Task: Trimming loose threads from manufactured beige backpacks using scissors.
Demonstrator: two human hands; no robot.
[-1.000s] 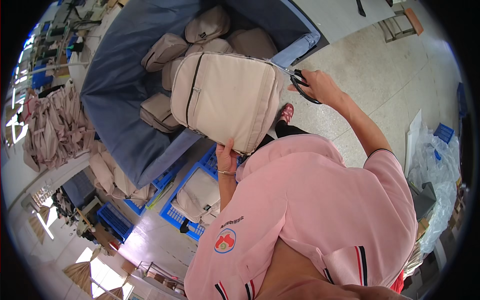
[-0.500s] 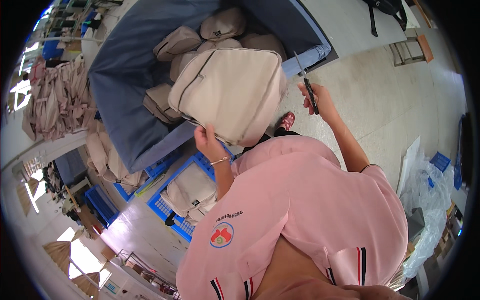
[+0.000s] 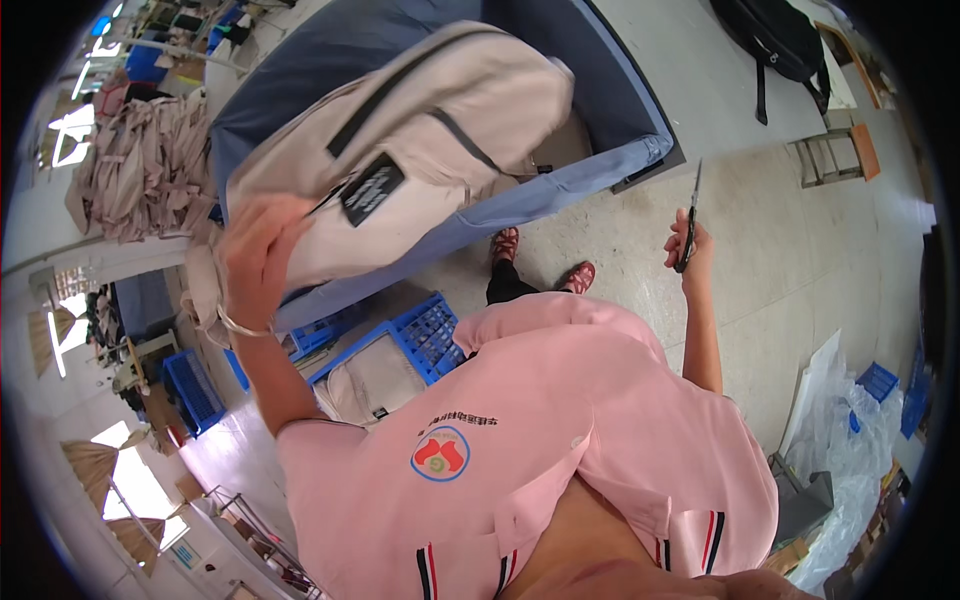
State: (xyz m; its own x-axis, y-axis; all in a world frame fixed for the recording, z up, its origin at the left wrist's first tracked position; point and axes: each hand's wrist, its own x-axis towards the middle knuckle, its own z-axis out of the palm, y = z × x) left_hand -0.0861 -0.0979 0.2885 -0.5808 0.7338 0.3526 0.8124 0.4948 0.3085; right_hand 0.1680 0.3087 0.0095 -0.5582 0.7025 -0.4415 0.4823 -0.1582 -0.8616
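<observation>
A beige backpack (image 3: 440, 120) with black zips and a black label on its front hangs at a slant over the blue fabric-lined bin (image 3: 600, 165). My left hand (image 3: 262, 255), closed, grips the backpack at its lower left edge; the hand and the bag's upper end are slightly blurred. Out to the right, over the floor, my right hand (image 3: 690, 248) is closed round the black handles of a pair of scissors (image 3: 696, 195), blades pointing up and away from the bag. Most of the bin's inside is hidden behind the backpack.
Below the bin a blue plastic crate (image 3: 430, 335) holds another beige bag (image 3: 375, 380). Pink-beige fabric pieces (image 3: 150, 170) are heaped at the left. A black backpack (image 3: 775, 45) lies at the far right, near a stool (image 3: 840, 158). Clear plastic sheeting (image 3: 850, 490) lies lower right.
My left hand has swung the backpack left and up over the bin, turning its labelled front into view. The right hand with the scissors has moved right and lower, away from the bin.
</observation>
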